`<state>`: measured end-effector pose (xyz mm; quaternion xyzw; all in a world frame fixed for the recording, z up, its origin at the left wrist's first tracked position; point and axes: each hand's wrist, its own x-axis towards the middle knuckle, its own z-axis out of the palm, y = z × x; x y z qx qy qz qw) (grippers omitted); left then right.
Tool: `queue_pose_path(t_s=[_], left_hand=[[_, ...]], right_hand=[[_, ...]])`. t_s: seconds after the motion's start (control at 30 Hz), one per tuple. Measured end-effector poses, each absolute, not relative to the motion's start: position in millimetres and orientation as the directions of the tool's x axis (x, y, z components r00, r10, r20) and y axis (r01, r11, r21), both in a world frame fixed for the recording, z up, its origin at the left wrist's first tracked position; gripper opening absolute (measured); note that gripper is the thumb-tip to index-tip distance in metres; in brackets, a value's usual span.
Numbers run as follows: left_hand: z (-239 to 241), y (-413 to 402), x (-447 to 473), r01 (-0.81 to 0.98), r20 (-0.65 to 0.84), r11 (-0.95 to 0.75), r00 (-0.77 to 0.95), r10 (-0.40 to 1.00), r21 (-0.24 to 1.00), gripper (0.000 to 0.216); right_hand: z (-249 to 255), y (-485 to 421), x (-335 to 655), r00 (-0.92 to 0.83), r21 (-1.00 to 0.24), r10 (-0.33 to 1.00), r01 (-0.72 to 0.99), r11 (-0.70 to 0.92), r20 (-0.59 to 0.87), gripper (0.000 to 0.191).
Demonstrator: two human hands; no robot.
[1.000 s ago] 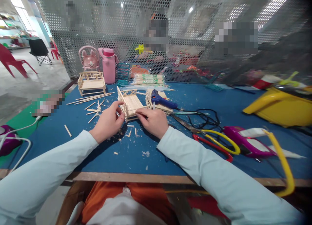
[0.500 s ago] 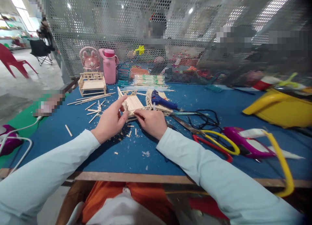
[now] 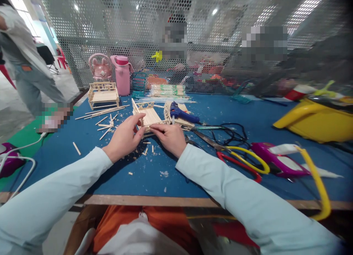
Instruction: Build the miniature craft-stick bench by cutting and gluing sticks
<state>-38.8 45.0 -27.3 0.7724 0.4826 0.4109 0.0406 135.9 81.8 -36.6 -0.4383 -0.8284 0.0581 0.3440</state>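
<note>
A miniature wooden bench (image 3: 150, 116) made of thin sticks stands on the blue tabletop between my hands. My left hand (image 3: 122, 139) closes around its near left corner, thumb and forefinger on the framework. With fingertips pressed together at the front edge, my right hand (image 3: 171, 136) pinches something small that its fingers hide. Just beyond my right hand, a blue glue gun (image 3: 183, 114) rests on another stick-built piece (image 3: 184, 124). Short cut sticks (image 3: 108, 125) lie to the left of my left hand.
Behind stand a finished-looking stick bench (image 3: 103, 96), a pink bottle (image 3: 122, 80) and bundled sticks (image 3: 167, 90) against a mesh screen. To the right are scissors with yellow and red handles (image 3: 248, 157), a purple-and-white tool (image 3: 278, 161), black cable and a yellow container (image 3: 317, 119).
My left forefinger has come down onto the bench, while my right hand stays at its front edge. A person has walked into view at the far left.
</note>
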Motion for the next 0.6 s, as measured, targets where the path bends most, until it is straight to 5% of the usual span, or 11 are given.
queue_pose_path(t_s=[0.6], left_hand=[[-30.1,45.6,-39.8,0.708,0.59,-0.529,0.195,0.783,0.468,0.04]], right_hand=[[-35.0,80.8,137.0,-0.368,-0.332,0.788,0.757,0.562,0.494,0.022]])
